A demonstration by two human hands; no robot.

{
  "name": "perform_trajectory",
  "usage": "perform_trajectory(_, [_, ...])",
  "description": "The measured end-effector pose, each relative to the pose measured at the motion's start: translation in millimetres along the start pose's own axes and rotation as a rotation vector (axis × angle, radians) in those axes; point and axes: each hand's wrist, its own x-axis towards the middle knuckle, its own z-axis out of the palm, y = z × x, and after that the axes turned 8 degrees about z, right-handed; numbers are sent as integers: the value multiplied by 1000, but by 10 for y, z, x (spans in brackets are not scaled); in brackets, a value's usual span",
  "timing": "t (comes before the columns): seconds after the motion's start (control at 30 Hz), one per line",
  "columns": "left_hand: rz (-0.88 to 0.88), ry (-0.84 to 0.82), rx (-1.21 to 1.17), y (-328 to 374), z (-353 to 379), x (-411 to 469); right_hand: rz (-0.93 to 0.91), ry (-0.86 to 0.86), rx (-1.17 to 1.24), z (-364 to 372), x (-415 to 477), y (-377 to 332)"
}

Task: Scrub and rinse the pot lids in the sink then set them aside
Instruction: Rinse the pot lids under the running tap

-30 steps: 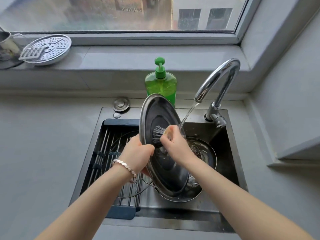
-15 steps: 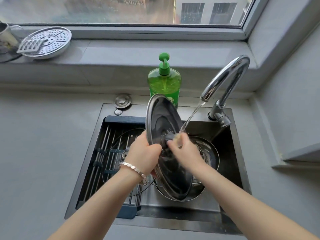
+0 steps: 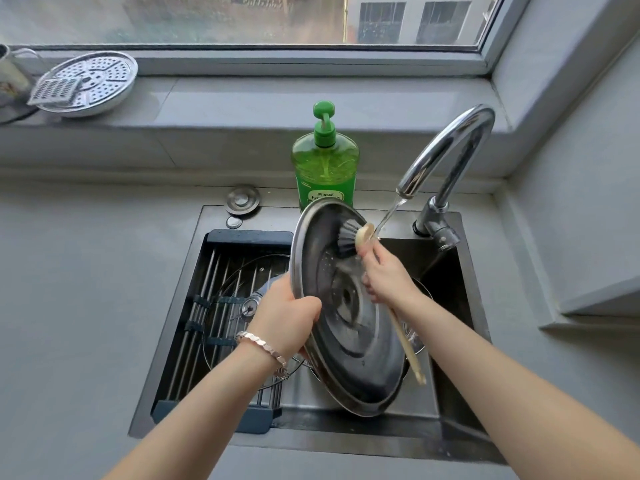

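Note:
A large steel pot lid [image 3: 360, 358] stands tilted on edge over the sink [image 3: 460, 341], its inner side facing right. My left hand [image 3: 285, 315] grips its left rim. My right hand [image 3: 386, 275] holds a wooden-handled dish brush [image 3: 349, 239], with the grey bristles pressed on the upper part of the lid. Water runs from the tap [image 3: 446, 154] just past the brush head. A glass lid [image 3: 239, 306] lies under the drying rack bars on the left. Another round steel piece sits in the basin behind the held lid, mostly hidden.
A dark roll-up drying rack [image 3: 214, 323] covers the sink's left half. A green soap pump bottle [image 3: 325, 164] stands behind the sink, next to a metal drain plug [image 3: 242, 199]. A perforated steamer plate [image 3: 90, 83] and small grater rest on the windowsill at left.
My right hand has moved the brush from the lid's middle up to its upper edge. The lid stays gripped in my left hand, and the view has shifted slightly.

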Motion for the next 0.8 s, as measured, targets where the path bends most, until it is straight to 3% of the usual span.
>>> perform_trajectory(0.07, [20, 14, 12, 11, 7, -8, 41, 48, -279, -51, 1, 89])
perform_trajectory(0.17, [11, 44, 11, 26, 37, -5, -92, 5, -359, 19, -288, 75])
perform_trajectory(0.27, [-12, 66, -9, 7, 33, 11, -231, -97, -310, 60, -505, 15])
perform_trajectory(0.4, [28, 33, -5, 21, 7, -38, -77, 24, -181, -112, -227, 80])
perform_trajectory(0.57, [27, 40, -58, 15, -24, -42, -175, -243, 150, 108, -475, 28])
perform_trajectory(0.8, [41, -19, -67, 52, -58, -103, -82, 47, 264, -69, -4, -42])
